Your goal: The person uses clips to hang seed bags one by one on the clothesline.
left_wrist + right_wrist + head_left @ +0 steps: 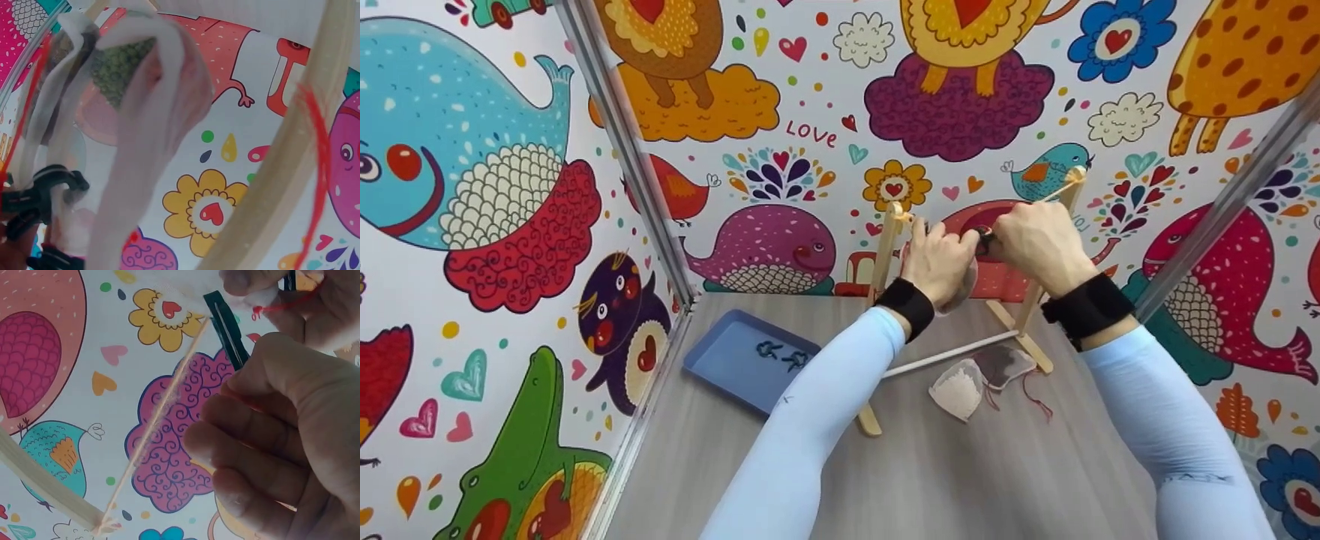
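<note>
My right hand (1042, 244) pinches a dark green clip (228, 332) between thumb and forefinger, its other fingers curled beneath. The clip's jaws stand at a thin cord (152, 422) stretched between two wooden posts. Just left of it, my left hand (941, 259) pinches the white top of a drawstring pouch at the cord; a red string (292, 304) trails by its fingers. Below that hand the sheer pouch (960, 292) hangs, partly hidden. Green beads (121, 67) show through pouch fabric in the left wrist view, near dark green clips (53, 191).
A blue tray (727, 375) with several dark green clips (780, 352) lies at left. Under the cord, a white-filled pouch (958, 390) and a dark-filled pouch (1005, 365) lie on the table. The rack has a left post (883, 259), right post (1069, 202) and white lower bar (952, 352).
</note>
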The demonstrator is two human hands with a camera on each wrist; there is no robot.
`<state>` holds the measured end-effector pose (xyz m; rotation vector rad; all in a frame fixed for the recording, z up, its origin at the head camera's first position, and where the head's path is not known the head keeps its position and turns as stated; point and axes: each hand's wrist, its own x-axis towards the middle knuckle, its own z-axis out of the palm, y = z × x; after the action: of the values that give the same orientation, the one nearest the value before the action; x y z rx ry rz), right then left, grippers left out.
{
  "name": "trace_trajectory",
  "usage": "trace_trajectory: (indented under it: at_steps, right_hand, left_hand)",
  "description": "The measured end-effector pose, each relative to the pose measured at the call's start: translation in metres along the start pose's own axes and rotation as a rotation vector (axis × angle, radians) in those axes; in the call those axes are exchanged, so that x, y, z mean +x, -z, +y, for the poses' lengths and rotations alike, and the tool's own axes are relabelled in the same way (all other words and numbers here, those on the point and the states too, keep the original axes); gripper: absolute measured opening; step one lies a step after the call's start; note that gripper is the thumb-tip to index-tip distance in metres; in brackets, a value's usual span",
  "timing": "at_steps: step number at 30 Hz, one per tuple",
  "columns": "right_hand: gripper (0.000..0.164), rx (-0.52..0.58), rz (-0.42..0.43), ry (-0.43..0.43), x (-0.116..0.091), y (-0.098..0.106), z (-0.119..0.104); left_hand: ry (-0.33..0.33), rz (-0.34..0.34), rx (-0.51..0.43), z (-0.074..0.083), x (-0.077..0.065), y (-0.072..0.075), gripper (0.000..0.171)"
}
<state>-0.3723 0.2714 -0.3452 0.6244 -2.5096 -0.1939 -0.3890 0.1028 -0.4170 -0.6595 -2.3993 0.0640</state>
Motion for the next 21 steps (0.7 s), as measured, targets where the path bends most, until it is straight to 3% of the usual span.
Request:
trace_trajectory:
  at_steps: [3, 10, 16, 21]
  right_hand:
    - [0.037, -0.012, 0.004, 0.01, 0.0, -0.001, 0.001]
    - [0.035, 0.044, -0.081, 0.101, 0.002, -0.013, 0.001]
    - [0.028, 0.103, -0.104, 0.119, -0.003, -0.018, 0.007]
    - [0.024, 0.128, -0.103, 0.105, -0.01, -0.024, 0.011]
  left_hand:
    - [-0.005, -0.003, -0.006, 0.001, -0.001, 0.001, 0.011]
    - [-0.023, 0.028, 0.014, 0.003, -0.005, -0.003, 0.01]
    - [0.013, 0.042, 0.008, 0.001, -0.004, -0.004, 0.004]
    - [-0.003, 0.051, 0.021, 0.003, -0.005, -0.003, 0.008]
